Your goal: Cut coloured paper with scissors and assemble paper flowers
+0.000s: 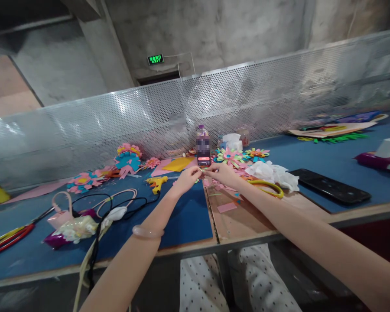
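My left hand (189, 177) and my right hand (223, 173) meet over the middle of the table, fingertips pinched together. Between them shows a small light-green paper strip (204, 170), partly covered by the fingers. Just behind the hands, a phone (203, 158) with a lit screen stands upright against a purple-capped bottle (201, 128). Pink paper scraps (227, 207) lie around and below the right hand. A yellow glue gun (157, 183) rests left of my left hand. Yellow-handled scissors (269, 187) lie partly behind my right forearm.
Layered paper flowers (127, 161) line the back left; more flowers (230, 157) sit behind my right hand. Crumpled white tissue (273, 174) and a black device (331, 186) lie right. Tangled cables (107, 212) and red-yellow-handled scissors (16, 238) occupy the left. A perforated metal screen (143, 112) bounds the back.
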Motion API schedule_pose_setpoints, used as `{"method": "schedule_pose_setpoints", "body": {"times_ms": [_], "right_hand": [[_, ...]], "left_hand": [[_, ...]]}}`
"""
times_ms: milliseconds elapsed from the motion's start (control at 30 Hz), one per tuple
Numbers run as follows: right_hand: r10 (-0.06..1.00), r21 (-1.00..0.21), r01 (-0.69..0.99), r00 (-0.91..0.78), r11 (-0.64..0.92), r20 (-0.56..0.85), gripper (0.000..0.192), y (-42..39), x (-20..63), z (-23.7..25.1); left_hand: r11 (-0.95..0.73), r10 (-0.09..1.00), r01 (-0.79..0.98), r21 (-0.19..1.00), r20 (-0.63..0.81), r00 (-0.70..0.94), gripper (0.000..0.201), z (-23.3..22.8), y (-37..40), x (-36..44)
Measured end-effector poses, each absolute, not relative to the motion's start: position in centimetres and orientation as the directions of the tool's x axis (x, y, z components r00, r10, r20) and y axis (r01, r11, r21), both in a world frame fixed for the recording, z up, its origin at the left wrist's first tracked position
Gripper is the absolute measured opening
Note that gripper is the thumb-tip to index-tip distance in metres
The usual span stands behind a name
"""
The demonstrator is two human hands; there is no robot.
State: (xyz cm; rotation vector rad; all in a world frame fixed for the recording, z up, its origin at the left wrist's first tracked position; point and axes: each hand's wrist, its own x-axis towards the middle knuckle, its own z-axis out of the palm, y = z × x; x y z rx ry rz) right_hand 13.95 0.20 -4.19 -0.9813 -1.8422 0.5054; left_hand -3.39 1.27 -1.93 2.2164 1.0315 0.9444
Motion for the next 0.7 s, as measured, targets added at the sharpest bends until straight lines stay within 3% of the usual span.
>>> {"method": "schedule_pose_setpoints", "body": {"times_ms": [167,433,700], "right_hand": [[0.893,-0.846,0.290,-0.207,0.446,0.400,0.029,0.21,14.19,-4.27],[0.902,-0.869,0.255,-0.211,0.423,0.377,0.022,-0.22,14.34,-3.66],[0.927,-0.950,0.063,-0.246,0.305,0.281,0.019,0.11,14.21,-4.38]], "left_hand": [[-0.553,0.801,0.407,0.727,0.329,0.500,0.022,-1.84,1.40,-3.36],[-0.531,0.794,0.346,0.773,0.313,0.520,0.019,-1.53,1.30,-3.34],[-0.519,0.782,0.298,0.802,0.305,0.543,0.019,-1.44,1.06,-3.38]]}}
